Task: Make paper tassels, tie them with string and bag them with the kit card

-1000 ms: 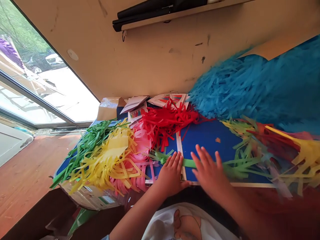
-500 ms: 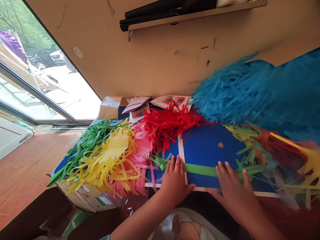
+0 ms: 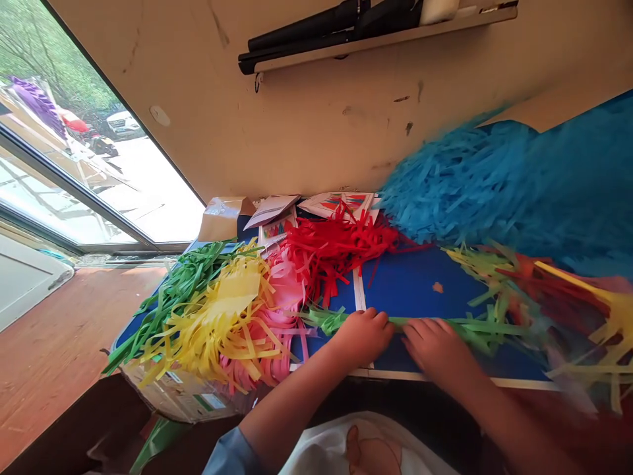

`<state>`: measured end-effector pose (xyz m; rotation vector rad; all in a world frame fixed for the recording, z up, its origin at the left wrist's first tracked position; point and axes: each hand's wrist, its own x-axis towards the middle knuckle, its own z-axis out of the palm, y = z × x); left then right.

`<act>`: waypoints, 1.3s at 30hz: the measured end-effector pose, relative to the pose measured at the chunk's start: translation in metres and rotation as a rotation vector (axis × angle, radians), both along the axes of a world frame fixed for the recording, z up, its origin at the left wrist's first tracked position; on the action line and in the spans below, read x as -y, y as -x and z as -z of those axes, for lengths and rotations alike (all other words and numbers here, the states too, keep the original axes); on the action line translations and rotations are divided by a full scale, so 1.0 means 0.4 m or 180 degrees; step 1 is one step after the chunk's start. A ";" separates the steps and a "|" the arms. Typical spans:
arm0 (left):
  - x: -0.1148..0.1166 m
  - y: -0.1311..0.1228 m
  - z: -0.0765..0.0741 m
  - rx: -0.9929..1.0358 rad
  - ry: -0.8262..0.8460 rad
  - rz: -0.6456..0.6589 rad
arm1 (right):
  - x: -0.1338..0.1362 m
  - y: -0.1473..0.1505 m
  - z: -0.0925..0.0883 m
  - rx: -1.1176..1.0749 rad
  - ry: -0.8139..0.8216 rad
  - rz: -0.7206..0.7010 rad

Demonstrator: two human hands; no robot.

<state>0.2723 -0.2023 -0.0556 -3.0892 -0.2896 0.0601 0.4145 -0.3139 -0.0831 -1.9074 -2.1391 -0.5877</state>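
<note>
A green fringed paper strip (image 3: 482,332) lies crosswise on the blue tabletop (image 3: 410,280), its cut fringe showing at both ends. My left hand (image 3: 364,338) is closed over the strip near its left fringe, fingers curled and pointing right. Close beside it, my right hand (image 3: 431,344) closes over the strip too, with its fingertips turned left. Between the hands only a short, narrow piece of green paper shows. My thumbs are hidden. Just behind my left hand sits a heap of red fringed paper (image 3: 339,247).
Pink (image 3: 287,284), yellow (image 3: 225,303) and green fringe bundles (image 3: 182,284) cover the left side. A large blue fringe mass (image 3: 494,185) stands at the right, with mixed coloured strips (image 3: 544,297) before it. Printed papers (image 3: 341,203) lie by the wall. A cardboard box (image 3: 185,392) is below left.
Both hands have come closer together, from lying flat with fingers spread to curled over the green strip. The flat green band between them now looks narrow and gathered.
</note>
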 end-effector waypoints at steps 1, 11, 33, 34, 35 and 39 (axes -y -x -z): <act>0.002 0.000 -0.003 -0.0039 -0.0005 0.0050 | -0.004 -0.003 0.000 0.0007 -0.0010 -0.0046; 0.010 -0.007 -0.002 -0.0149 -0.0047 -0.0108 | -0.036 -0.014 0.017 -0.0102 -0.0016 -0.0159; -0.018 0.009 0.009 -0.0048 -0.0165 0.0035 | -0.028 -0.036 0.018 -0.0074 -0.0057 -0.0251; -0.023 0.018 0.012 -0.0051 -0.0177 0.0045 | -0.022 -0.040 0.017 -0.0078 -0.0040 -0.0232; -0.027 0.028 0.014 -0.0052 -0.0188 0.0053 | -0.016 -0.044 0.017 -0.0083 -0.0023 -0.0220; -0.031 0.063 0.014 -0.0032 -0.0194 0.0145 | 0.010 -0.047 0.016 -0.0106 0.0039 -0.0208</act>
